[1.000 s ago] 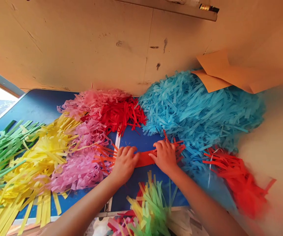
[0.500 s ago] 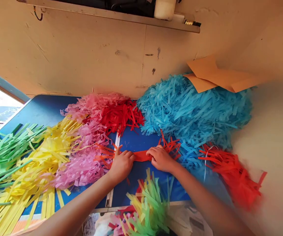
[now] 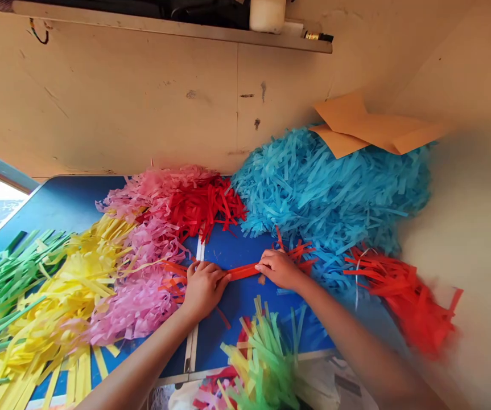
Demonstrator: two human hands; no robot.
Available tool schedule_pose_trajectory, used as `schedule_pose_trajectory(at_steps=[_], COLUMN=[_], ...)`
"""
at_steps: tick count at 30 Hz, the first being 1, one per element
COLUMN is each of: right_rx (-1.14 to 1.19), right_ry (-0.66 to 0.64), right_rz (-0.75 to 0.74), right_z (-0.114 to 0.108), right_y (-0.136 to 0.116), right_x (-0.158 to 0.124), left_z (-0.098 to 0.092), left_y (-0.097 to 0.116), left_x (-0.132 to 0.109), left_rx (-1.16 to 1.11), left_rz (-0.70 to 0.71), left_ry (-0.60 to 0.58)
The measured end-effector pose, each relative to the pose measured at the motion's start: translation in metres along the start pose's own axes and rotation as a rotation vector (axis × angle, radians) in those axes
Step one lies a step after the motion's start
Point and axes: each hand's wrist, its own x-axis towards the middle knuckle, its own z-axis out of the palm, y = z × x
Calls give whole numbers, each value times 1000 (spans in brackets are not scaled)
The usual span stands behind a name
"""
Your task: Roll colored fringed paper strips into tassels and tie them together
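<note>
A strip of red-orange tissue paper [image 3: 243, 272], fringed at both ends, stretches between my two hands just over the blue table. My left hand [image 3: 203, 286] is closed on its left part, with loose fringe spreading out beyond the fingers toward the pink paper. On the other side my right hand [image 3: 280, 269] pinches the strip, and its right fringe [image 3: 305, 256] sticks out behind the hand near the blue shredded paper. The middle of the strip looks narrow and folded or rolled together. Fingertips are partly hidden under both hands.
Piles of green [image 3: 19, 273], yellow [image 3: 66, 285], pink [image 3: 138, 302] and red [image 3: 205, 205] paper fringe cover the left. A big blue heap [image 3: 334, 188] carries orange card [image 3: 368, 125]. A red bundle [image 3: 407, 302] lies right; a multicoloured tassel [image 3: 262, 353] hangs over the front edge. A shelf [image 3: 164, 25] juts above.
Between my hands the red-orange strip has gone from a wider, flat band to a narrower one. My left hand has shifted slightly left and its fingers have drawn in. The whole view has shifted a little.
</note>
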Motion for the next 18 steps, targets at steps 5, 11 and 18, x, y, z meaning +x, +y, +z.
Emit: schedule_pose_trajectory(at_steps=[5, 11, 18], right_rx=[-97, -172, -216], right_ry=[46, 63, 118], right_rz=[100, 138, 164], right_z=[8, 16, 14], right_y=[-2, -4, -3], right_x=[7, 12, 8], left_z=[4, 5, 5], left_y=[1, 1, -1], left_x=[4, 12, 11], left_rx=[58, 128, 185], left_rz=[-57, -46, -15], left_ry=[-2, -40, 6])
